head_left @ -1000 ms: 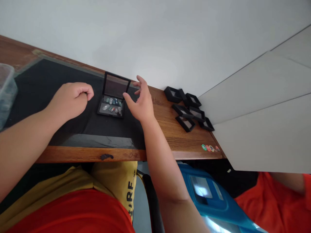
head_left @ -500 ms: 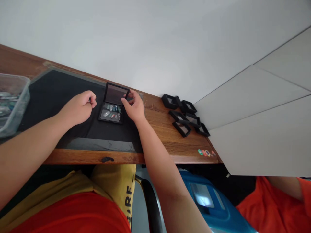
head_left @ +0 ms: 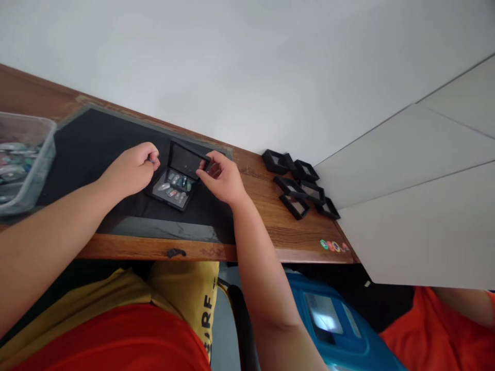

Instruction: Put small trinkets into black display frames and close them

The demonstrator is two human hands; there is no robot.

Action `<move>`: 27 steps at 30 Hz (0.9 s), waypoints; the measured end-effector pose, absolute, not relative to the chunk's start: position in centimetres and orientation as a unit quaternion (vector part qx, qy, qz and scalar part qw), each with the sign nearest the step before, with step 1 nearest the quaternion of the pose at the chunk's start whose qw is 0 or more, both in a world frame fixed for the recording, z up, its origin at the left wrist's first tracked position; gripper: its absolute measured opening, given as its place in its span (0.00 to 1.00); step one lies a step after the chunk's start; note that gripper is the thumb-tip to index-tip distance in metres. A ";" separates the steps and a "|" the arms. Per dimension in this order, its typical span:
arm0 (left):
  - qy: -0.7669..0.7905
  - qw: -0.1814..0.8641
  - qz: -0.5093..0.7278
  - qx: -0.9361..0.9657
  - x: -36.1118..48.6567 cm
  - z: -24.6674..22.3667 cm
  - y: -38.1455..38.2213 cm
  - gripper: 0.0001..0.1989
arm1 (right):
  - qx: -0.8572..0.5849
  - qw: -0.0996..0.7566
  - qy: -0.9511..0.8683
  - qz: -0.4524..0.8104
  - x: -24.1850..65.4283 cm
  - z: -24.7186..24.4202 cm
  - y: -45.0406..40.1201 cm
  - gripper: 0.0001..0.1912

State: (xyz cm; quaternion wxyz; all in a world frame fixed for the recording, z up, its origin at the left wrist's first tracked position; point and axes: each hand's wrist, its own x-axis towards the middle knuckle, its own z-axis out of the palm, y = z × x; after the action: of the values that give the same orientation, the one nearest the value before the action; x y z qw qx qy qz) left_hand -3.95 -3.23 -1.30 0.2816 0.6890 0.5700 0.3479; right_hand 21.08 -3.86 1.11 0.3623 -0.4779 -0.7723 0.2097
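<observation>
A small black hinged case [head_left: 169, 204] stands with its lid up on the black mat [head_left: 100, 139]. Inside lie several glossy press-on nails [head_left: 174, 190] in two rows, silvery, teal and pinkish. My right hand [head_left: 222, 178] pinches the right edge of the raised lid [head_left: 186, 159] between thumb and fingers. To the left of the case, my left hand [head_left: 135, 167] is closed, its fingers curled in; a tiny dark spot shows at the fingertips, too small to name.
A clear plastic tub [head_left: 42, 154] of loose nails stands at the far left. Several black open-topped boxes [head_left: 294, 188] are grouped at the right of the wooden table [head_left: 255, 196], near round stickers [head_left: 332, 246]. A blue chair [head_left: 340, 319] and a person's orange clothing [head_left: 433, 330] show below right.
The case has turned clockwise on the mat, and its lid looks narrower and more tilted. My right hand has moved with the lid edge. My left hand stays closed. The view has shifted slightly.
</observation>
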 end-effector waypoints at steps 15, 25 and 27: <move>0.615 0.336 0.367 0.612 -4.5 -1.0 -2.8 0.13 | -0.427 0.228 -0.843 0.235 21.1 2.8 -5.7 0.26; 0.634 0.314 0.355 0.612 -4.4 -1.0 -2.9 0.11 | -0.390 0.168 -0.852 0.305 22.0 3.7 -5.8 0.31; 0.629 0.306 0.353 0.621 -4.4 -1.0 -3.0 0.10 | -0.389 0.178 -0.854 0.297 22.1 3.9 -5.9 0.31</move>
State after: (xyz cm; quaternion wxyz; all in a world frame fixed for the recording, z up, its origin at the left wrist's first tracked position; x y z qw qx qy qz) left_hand -4.38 -2.97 -0.97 0.3058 0.6211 0.6292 0.3532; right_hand 22.13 -5.88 3.95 0.1775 -0.3892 -0.8537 0.2971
